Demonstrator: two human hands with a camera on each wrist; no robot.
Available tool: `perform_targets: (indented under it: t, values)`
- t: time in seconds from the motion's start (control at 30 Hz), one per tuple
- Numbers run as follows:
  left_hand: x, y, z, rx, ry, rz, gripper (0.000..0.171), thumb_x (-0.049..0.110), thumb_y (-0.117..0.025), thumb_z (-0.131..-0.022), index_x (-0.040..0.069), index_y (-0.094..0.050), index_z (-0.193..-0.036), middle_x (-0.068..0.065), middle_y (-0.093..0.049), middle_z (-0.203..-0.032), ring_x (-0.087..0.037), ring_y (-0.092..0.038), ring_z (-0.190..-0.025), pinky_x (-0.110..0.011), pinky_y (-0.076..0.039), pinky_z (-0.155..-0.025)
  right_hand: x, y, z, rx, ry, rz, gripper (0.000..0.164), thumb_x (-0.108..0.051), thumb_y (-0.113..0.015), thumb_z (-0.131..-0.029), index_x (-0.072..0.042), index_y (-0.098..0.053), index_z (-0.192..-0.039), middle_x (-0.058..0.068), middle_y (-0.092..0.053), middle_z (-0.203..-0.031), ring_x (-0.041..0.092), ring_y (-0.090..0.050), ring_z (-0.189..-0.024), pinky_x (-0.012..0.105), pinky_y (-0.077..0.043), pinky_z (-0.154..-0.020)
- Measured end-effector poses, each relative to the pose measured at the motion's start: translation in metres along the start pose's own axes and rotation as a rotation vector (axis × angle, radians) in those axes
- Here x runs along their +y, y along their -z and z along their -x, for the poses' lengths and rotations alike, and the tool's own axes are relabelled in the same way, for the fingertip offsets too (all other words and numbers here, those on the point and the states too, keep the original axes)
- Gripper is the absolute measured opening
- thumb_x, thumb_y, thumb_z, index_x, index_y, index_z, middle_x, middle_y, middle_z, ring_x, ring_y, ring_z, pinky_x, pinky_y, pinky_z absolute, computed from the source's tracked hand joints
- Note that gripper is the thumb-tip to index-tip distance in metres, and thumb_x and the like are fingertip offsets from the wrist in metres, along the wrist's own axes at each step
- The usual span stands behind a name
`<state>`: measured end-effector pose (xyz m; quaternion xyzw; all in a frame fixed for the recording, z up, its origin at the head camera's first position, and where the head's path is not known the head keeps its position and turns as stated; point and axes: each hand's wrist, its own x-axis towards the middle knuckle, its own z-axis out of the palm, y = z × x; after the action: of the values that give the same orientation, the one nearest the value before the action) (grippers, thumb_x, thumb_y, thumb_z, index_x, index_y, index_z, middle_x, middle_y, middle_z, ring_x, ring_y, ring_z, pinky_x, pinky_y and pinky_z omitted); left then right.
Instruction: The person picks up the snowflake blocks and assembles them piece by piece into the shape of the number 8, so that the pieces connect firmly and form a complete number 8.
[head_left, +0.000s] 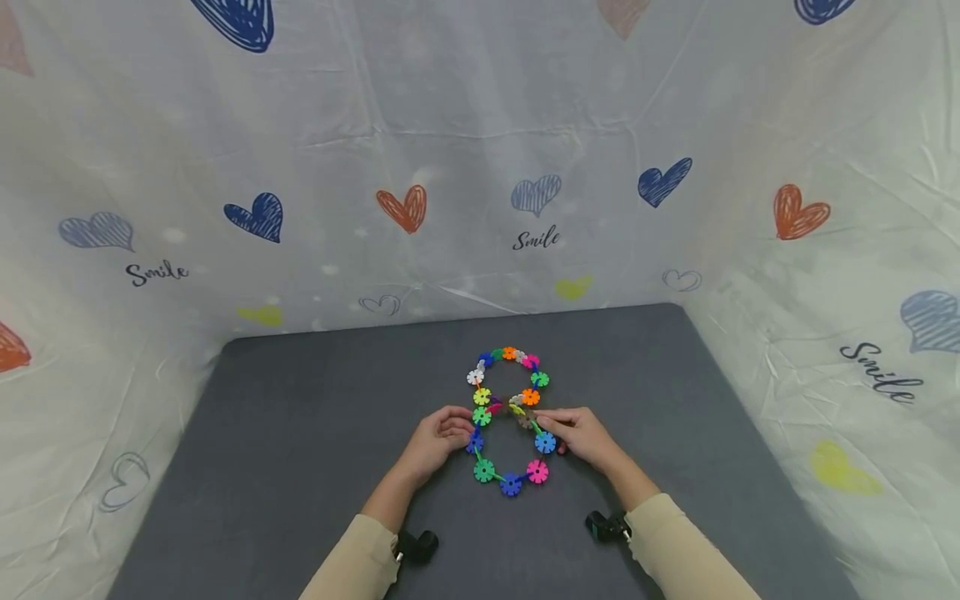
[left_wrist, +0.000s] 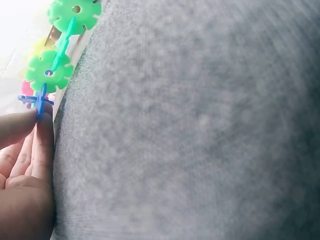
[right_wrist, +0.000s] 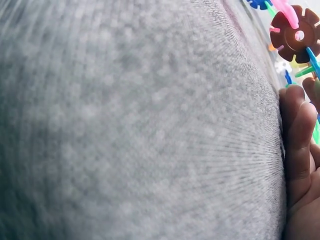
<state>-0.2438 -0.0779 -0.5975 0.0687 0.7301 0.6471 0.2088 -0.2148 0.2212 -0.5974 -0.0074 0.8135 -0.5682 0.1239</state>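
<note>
A figure-eight chain of colourful notched interlocking discs lies on the dark table, one loop beyond the other. My left hand is at the chain's left side, where the loops meet. In the left wrist view, its thumb and finger pinch a blue disc just below a green disc. From the right, my right hand holds the chain near a brown disc and a light blue disc. In the right wrist view the brown disc shows above the fingers; their exact contact is partly cut off.
The grey table extends around the chain to both sides. A white curtain printed with hearts and "Smile" hangs behind and at both sides. Black wrist cameras sit at the sleeve cuffs.
</note>
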Motion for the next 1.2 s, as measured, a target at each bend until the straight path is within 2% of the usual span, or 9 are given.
perform_targets:
  t: [0.33, 0.6, 0.7, 0.9, 1.07, 1.2]
  values:
    - [-0.002, 0.001, 0.001, -0.007, -0.043, 0.031, 0.036, 0.001, -0.064, -0.096, -0.001, -0.062, -0.132, -0.020, -0.070, -0.114, -0.016, -0.066, -0.101, -0.019, -0.052, -0.084, 0.002, -0.001, -0.002, 0.022, -0.004, 0.011, 0.034, -0.034, -0.067, -0.098, -0.014, -0.073, -0.125, 0.011, -0.071, -0.119, 0.015, -0.057, -0.057, 0.029, -0.052, -0.056]
    - [-0.009, 0.006, 0.006, -0.003, -0.037, -0.021, 0.037, 0.008, -0.064, -0.098, 0.004, -0.063, -0.135, -0.012, -0.073, -0.114, -0.011, -0.067, -0.104, -0.018, -0.051, -0.088, 0.003, -0.008, -0.002, 0.039, -0.001, 0.021, 0.033, -0.035, -0.067, -0.098, -0.014, -0.074, -0.123, 0.009, -0.072, -0.111, 0.015, -0.056, -0.055, 0.029, -0.052, -0.054]
    - [-0.011, 0.007, 0.006, -0.007, -0.045, -0.023, 0.037, 0.008, -0.063, -0.099, 0.003, -0.062, -0.136, -0.013, -0.073, -0.115, -0.012, -0.067, -0.105, -0.019, -0.050, -0.089, 0.004, -0.010, -0.003, 0.054, -0.002, 0.019, 0.032, -0.035, -0.068, -0.097, -0.015, -0.075, -0.122, 0.009, -0.072, -0.105, 0.015, -0.056, -0.054, 0.029, -0.051, -0.053]
    - [-0.010, 0.005, 0.007, -0.006, -0.037, -0.012, 0.037, 0.006, -0.064, -0.097, 0.004, -0.063, -0.135, -0.015, -0.072, -0.116, -0.015, -0.068, -0.106, -0.017, -0.051, -0.088, 0.007, -0.009, -0.003, 0.039, 0.011, 0.032, 0.034, -0.037, -0.067, -0.098, -0.015, -0.075, -0.123, 0.009, -0.073, -0.111, 0.014, -0.056, -0.053, 0.029, -0.051, -0.054]
    - [-0.011, 0.002, 0.003, -0.037, -0.079, -0.056, 0.036, 0.006, -0.064, -0.098, 0.002, -0.064, -0.134, -0.015, -0.072, -0.117, -0.016, -0.068, -0.105, -0.018, -0.052, -0.086, 0.007, -0.004, 0.000, 0.052, -0.002, 0.033, 0.032, -0.034, -0.066, -0.099, -0.014, -0.074, -0.123, 0.010, -0.073, -0.106, 0.014, -0.055, -0.052, 0.028, -0.050, -0.054]
    - [-0.009, 0.000, 0.001, -0.020, -0.086, -0.068, 0.036, 0.005, -0.065, -0.096, 0.002, -0.065, -0.132, -0.014, -0.072, -0.116, -0.016, -0.068, -0.103, -0.018, -0.053, -0.084, 0.004, -0.002, -0.001, 0.041, 0.014, 0.020, 0.033, -0.034, -0.065, -0.099, -0.013, -0.074, -0.124, 0.009, -0.073, -0.105, 0.013, -0.056, -0.053, 0.028, -0.051, -0.055]
